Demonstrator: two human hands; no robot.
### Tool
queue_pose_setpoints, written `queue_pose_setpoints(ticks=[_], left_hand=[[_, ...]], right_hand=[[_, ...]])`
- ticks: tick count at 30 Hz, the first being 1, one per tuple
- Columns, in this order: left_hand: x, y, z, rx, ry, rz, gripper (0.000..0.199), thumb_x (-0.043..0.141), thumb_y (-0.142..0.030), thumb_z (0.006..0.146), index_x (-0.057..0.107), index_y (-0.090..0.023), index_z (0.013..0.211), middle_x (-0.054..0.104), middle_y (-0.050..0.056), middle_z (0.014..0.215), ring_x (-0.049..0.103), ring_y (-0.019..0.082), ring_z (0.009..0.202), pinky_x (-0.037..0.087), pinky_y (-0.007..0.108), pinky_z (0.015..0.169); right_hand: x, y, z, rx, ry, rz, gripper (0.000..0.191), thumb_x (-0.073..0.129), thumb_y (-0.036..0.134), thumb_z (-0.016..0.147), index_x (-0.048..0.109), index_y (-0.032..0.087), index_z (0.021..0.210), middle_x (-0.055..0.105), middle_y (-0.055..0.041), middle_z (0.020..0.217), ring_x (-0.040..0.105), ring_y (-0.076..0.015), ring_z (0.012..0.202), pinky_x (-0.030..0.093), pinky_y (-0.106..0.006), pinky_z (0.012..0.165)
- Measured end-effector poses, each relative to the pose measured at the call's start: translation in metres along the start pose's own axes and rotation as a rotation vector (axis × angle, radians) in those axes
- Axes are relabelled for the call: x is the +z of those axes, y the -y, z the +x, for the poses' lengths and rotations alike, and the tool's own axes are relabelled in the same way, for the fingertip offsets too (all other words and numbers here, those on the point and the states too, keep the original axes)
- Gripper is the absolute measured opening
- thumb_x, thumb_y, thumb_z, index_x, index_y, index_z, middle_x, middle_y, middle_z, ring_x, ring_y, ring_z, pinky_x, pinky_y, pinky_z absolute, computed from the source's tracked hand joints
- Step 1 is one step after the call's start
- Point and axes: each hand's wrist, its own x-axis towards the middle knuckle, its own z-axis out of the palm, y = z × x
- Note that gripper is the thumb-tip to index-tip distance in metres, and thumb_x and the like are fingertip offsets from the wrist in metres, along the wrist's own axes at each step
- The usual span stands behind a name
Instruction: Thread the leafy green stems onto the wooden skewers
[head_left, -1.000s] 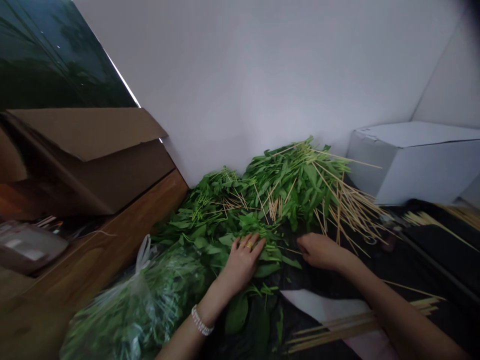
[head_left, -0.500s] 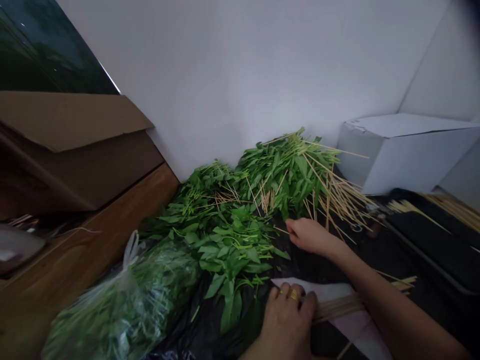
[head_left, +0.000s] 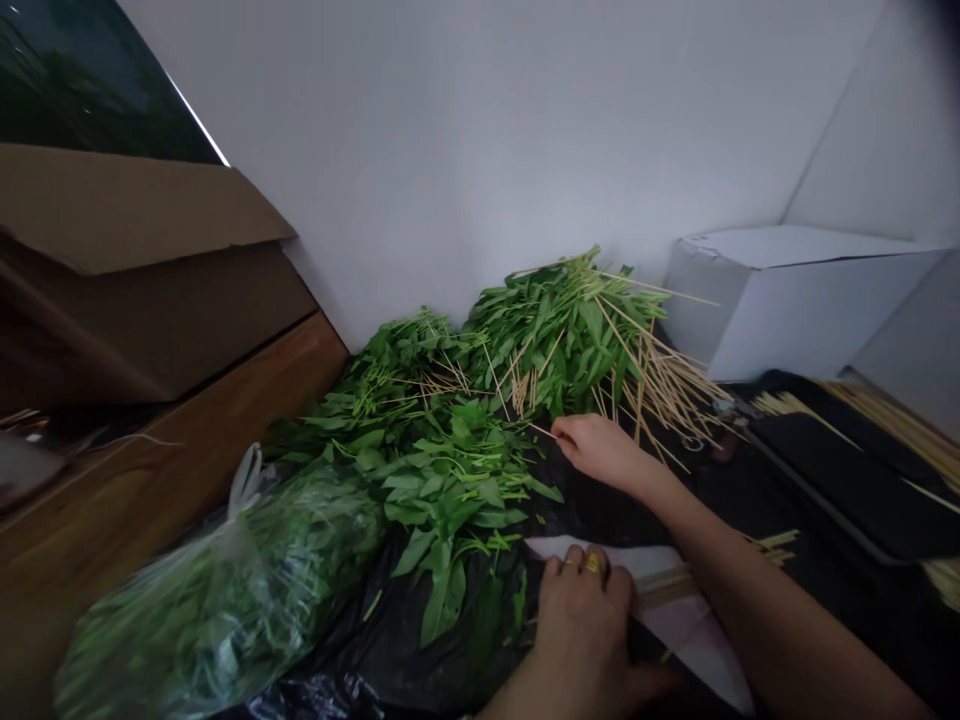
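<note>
Left hand [head_left: 581,615] moved from greens [head_left: 454,480] to paper [head_left: 686,632], grip unclear; right hand [head_left: 604,452] pinches 1 stick [head_left: 541,431]; bag [head_left: 259,590] beside greens.

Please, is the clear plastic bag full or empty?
The plastic bag looks full: green leaves show through it and bulge it out below the gathered top.

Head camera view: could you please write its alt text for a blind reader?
A person's right hand pinches a thin stick beside piled leafy greens, while the left hand is at the edge of a white sheet. A clear plastic bag of greens lies at left; a white box stands at right.
</note>
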Motion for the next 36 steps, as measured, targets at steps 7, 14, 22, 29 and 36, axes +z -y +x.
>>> queue_pose_setpoints(ticks=[7, 14, 22, 29, 36], left_hand=[[-0.008, -0.006, 0.018, -0.003, 0.012, 0.042, 0.025, 0.058, -0.025, 0.08, 0.063, -0.015, 0.103, 0.063, 0.016, 0.109, 0.057, 0.034, 0.104, 0.048, 0.05, 0.087], [-0.013, -0.003, 0.032, 0.169, 0.057, 0.13, 0.03, 0.059, -0.026, 0.079, 0.062, -0.008, 0.103, 0.067, 0.017, 0.094, 0.063, 0.03, 0.088, 0.053, 0.04, 0.073], [-0.033, 0.004, 0.028, 0.233, 0.096, 0.085, 0.023, 0.057, -0.023, 0.085, 0.062, -0.01, 0.103, 0.067, 0.015, 0.099, 0.062, 0.027, 0.092, 0.049, 0.035, 0.079], [-0.031, 0.011, 0.03, 0.191, 0.109, -0.003, 0.017, 0.061, -0.027, 0.085, 0.064, -0.015, 0.096, 0.066, 0.01, 0.096, 0.062, 0.023, 0.09, 0.047, 0.031, 0.078], [-0.033, 0.013, 0.034, 0.164, 0.157, -0.082, 0.015, 0.065, -0.024, 0.081, 0.065, -0.015, 0.094, 0.066, 0.01, 0.098, 0.061, 0.023, 0.092, 0.047, 0.03, 0.08]], right_hand=[[0.005, -0.002, 0.0, -0.018, -0.037, 0.037, 0.021, 0.046, 0.019, 0.09, 0.066, 0.02, 0.093, 0.07, -0.0055, 0.092, 0.064, -0.0186, 0.086, 0.037, -0.024, 0.069], [-0.013, -0.012, 0.0, -0.044, -0.173, 0.206, 0.021, 0.047, 0.023, 0.089, 0.067, 0.021, 0.096, 0.071, -0.0039, 0.093, 0.064, -0.0171, 0.084, 0.043, -0.024, 0.074], [-0.057, -0.04, -0.017, 0.049, -0.544, 1.027, 0.022, 0.062, 0.035, 0.081, 0.065, 0.021, 0.097, 0.067, -0.0016, 0.078, 0.064, -0.016, 0.069, 0.052, -0.028, 0.067], [-0.086, -0.07, -0.023, 0.079, -0.751, 1.56, 0.006, 0.061, 0.024, 0.083, 0.061, 0.021, 0.088, 0.059, -0.0001, 0.076, 0.056, -0.0096, 0.064, 0.047, -0.024, 0.062], [-0.122, -0.09, -0.028, 0.142, -0.833, 1.876, 0.02, 0.043, 0.011, 0.094, 0.056, 0.018, 0.081, 0.053, 0.0035, 0.068, 0.051, -0.0036, 0.059, 0.039, -0.021, 0.056]])
